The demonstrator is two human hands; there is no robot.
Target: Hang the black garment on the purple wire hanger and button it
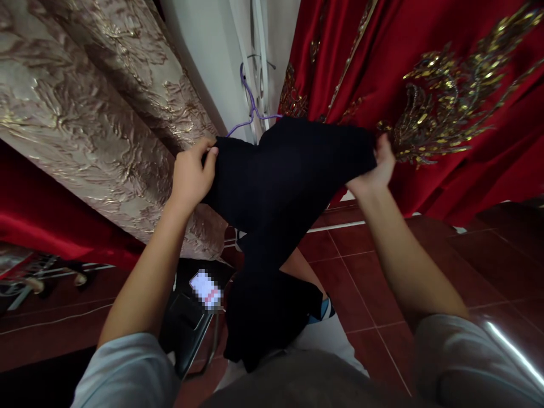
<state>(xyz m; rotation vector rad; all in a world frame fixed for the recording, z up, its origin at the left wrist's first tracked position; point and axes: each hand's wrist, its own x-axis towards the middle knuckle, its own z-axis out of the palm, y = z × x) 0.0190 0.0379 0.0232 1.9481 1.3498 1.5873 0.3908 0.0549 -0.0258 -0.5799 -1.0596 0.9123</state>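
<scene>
A dark navy garment point(280, 181) hangs from both my hands in the middle of the view, its lower part drooping toward my lap. My left hand point(193, 173) pinches its upper left edge, fingers closed on the cloth. My right hand point(376, 167) grips its upper right edge, fingers curled round the fabric. A purple wire hanger point(250, 110) pokes out just above the garment's top, hooked near a white wall fitting.
A red gown with gold sequin embroidery point(425, 96) hangs at the right. A beige brocade dress point(97, 113) hangs at the left, above more red cloth point(51, 221). Below are dark red floor tiles point(365, 283), a black stool point(187, 328) and a phone point(206, 290).
</scene>
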